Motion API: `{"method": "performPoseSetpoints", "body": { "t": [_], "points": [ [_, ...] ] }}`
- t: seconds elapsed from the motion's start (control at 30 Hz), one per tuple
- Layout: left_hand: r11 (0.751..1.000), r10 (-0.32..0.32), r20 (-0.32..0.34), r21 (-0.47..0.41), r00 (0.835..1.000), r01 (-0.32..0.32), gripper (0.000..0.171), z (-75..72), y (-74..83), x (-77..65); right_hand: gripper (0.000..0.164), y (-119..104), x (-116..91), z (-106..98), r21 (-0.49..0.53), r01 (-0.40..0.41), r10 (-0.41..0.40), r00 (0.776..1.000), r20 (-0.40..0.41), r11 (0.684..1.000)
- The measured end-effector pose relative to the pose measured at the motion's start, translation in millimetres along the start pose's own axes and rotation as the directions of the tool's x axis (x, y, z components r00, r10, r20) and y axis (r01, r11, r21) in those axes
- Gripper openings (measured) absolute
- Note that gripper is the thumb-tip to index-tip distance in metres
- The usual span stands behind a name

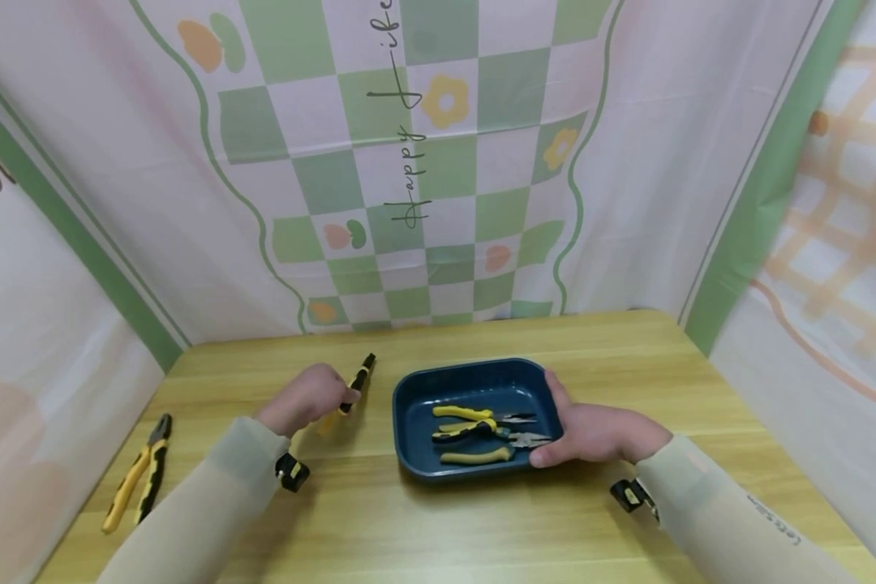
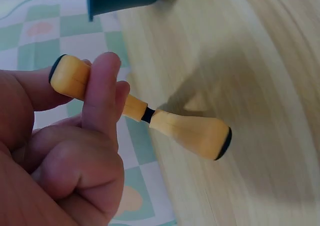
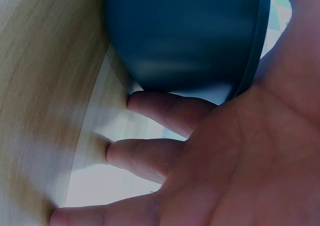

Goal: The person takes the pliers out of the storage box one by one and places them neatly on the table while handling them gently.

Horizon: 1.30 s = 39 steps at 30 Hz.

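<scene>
On the left of the head view, my left hand pinches a pair of pliers with yellow-and-black handles, dark end pointing away. Close up in the left wrist view, the yellow handles stick out past the fingers, over the wooden table. My right hand rests against the right end of a dark blue tray, thumb at the front corner, index finger at the back one. From the right wrist, straight, spread fingers reach below the tray's rim. Inside the tray lie yellow-handled needle-nose pliers and another pair.
Another pair of pliers, handles yellow and black, lies near the left edge of the wooden table. A patterned cloth hangs behind the table, with more cloth at both sides.
</scene>
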State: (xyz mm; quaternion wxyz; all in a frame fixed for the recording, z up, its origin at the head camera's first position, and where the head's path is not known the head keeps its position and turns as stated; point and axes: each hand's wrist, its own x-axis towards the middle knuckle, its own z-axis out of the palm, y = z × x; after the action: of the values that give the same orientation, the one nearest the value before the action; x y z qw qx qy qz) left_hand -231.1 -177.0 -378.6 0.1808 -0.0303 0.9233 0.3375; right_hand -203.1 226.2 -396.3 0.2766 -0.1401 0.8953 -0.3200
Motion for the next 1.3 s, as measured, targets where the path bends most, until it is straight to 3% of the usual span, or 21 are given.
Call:
{"method": "performPoseSetpoints", "body": {
  "t": [0.23,0.4,0.6,0.77,0.87,1.07,1.3],
  "points": [
    [0.988,0.029,0.004,0.152,1.0,-0.029,0.034,9.0,0.5,-6.2,0.131,-1,-2,-1,-0.003,-0.005,0.005,1.0,0.001,1.0],
    [0.963,0.053,0.026,0.263,0.998,-0.058,0.036,20.4,5.9,-9.5,0.131,0,-3,-1,-0.009,-0.006,0.006,1.0,0.0,1.0],
    [0.916,0.087,0.082,0.384,0.993,-0.112,0.029,35.0,9.0,-14.2,0.131,1,-2,0,-0.007,-0.01,0.01,1.0,0.002,1.0],
    [0.899,0.107,0.099,0.415,0.989,-0.139,0.029,40.4,9.4,-17.3,0.13,1,-2,0,-0.007,0.005,-0.005,1.0,0.006,1.0],
    [0.905,0.091,0.068,0.41,0.993,-0.111,0.03,39.1,11.2,-17.1,0.13,1,-2,0,-0.008,0.004,-0.004,1.0,0.006,1.0],
    [0.907,0.108,-0.083,0.416,0.991,-0.064,0.029,32.4,15.8,-12.2,0.13,1,-1,0,-0.002,-0.005,0.005,1.0,0.005,1.0],
    [0.882,0.057,-0.095,0.471,0.994,-0.006,0.04,38.7,13.0,-9.0,0.13,-1,-2,-1,0.001,0.017,-0.017,1.0,0.005,1.0]
  ]
}}
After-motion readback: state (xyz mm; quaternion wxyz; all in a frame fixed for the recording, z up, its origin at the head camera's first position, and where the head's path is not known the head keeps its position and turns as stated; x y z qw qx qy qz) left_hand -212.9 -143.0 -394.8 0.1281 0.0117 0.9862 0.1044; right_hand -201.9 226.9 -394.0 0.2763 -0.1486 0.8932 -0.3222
